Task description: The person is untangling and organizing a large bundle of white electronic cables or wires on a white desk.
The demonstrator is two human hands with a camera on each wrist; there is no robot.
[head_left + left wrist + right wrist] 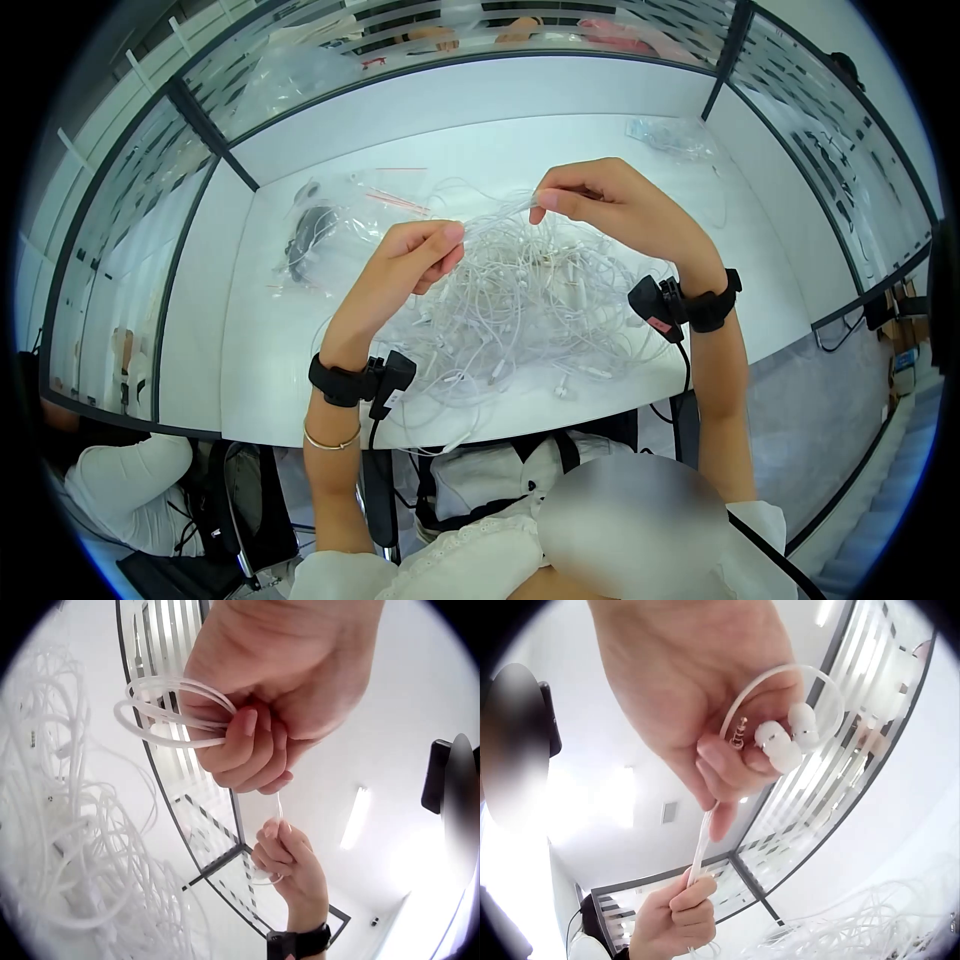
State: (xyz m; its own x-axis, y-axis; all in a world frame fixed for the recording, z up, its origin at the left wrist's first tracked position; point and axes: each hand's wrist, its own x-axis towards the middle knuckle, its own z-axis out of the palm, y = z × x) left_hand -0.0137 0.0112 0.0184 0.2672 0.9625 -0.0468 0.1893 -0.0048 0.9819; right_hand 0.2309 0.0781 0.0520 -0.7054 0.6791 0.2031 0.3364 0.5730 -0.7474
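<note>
My left hand grips the cable of a pair of white wired earphones. In the left wrist view, loops of that cable stick out beside the curled fingers. My right hand pinches the other end of the bundle, a little higher and to the right. Two white earbuds and a bare metal plug show against its curled fingers in the right wrist view. Between both hands the bundled strands run straight. Below them, a large tangled heap of white earphones covers the middle of the white table.
Clear plastic bags lie left of the heap, with a dark coiled item among them. Another clear bag sits at the back right. Low partitions with glass tops enclose the table. A seated person's white sleeve shows at lower left.
</note>
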